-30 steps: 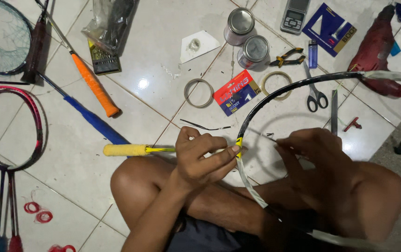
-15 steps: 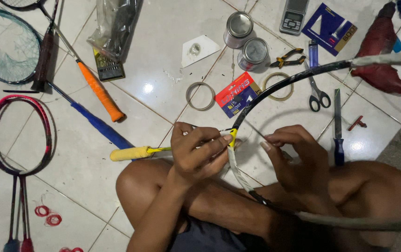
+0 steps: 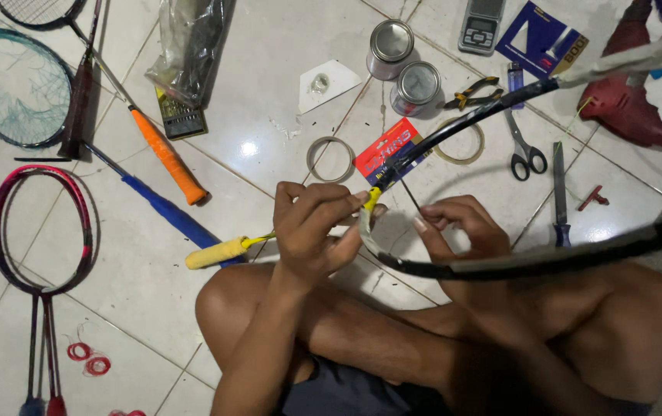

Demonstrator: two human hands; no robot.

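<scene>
While the left hand (image 3: 312, 223) keeps its fingers (image 3: 323, 202) curled shut around the throat of a yellow-gripped racket (image 3: 393, 254), the right hand (image 3: 462, 231) has fingertips (image 3: 421, 223) pinched at the black frame's inner edge; whether they hold a string cannot be told.

Racket: black frame looping from the hands out to upper right and back across the right knee; yellow handle (image 3: 218, 252) pointing left over the floor tiles (image 3: 138, 270).

Just beyond the hands: red flat packet (image 3: 393, 148), two tape rings (image 3: 329, 159), scissors (image 3: 525, 150), two metal cans (image 3: 404, 65), pliers (image 3: 473, 94).

Left side: blue-gripped and orange-gripped rackets (image 3: 165, 166), red-framed rackets (image 3: 38, 254), teal-framed racket (image 3: 15, 86).

Upper right: red power drill (image 3: 628, 108).
</scene>
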